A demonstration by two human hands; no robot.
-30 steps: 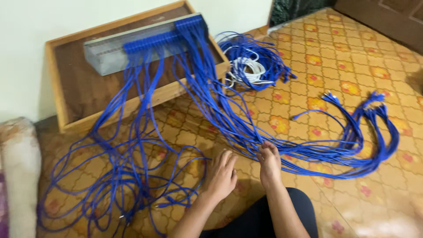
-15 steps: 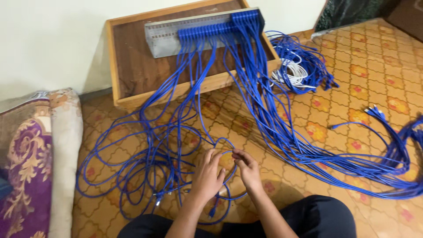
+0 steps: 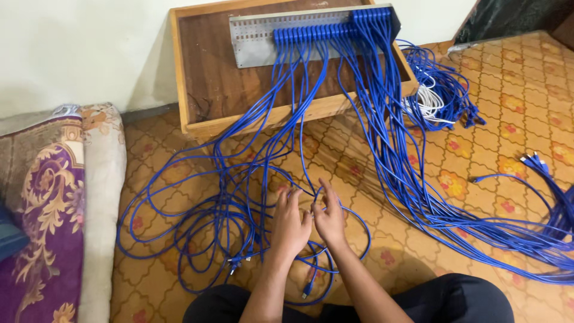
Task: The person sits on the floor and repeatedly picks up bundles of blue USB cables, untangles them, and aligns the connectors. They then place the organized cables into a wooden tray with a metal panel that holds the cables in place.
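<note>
Glossy blue plastic cables [image 3: 251, 197]; wooden tray [image 3: 203, 90]; perforated metal panel [image 3: 251, 42].

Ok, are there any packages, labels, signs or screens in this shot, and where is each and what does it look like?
No packages, signs or screens show.
Grey patch panel: long metal strip on the wooden tray at the top; pale marking strips run above its ports, too small to make out.
Both hands, left hand and right hand, rest on loose blue cables, which carry no visible tags.

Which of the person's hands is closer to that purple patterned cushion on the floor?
Left. The left hand lies on the cushion's side, among the loose blue cables; the right hand sits just beyond it, farther from the cushion.
</note>
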